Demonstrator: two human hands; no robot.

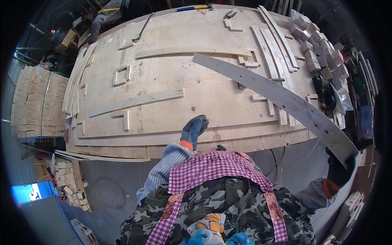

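Observation:
My right hand, in a dark glove, grips the near end of a long wooden board at the far right. The board slants up and leftward over the worktable, its far end above the table's middle. My left hand, in a grey-blue glove with an orange cuff, is closed over the table's front edge. Whatever its fingers may hold is hidden. Left of it, a wooden slat and a small L-shaped wooden corner block lie on the plywood top.
Another slat lies farther back. Long strips line the right side. A hammer, pliers and a pry bar rest toward the back. Wood blocks are piled right; stacked wood stands left. Another person's sleeve shows back left.

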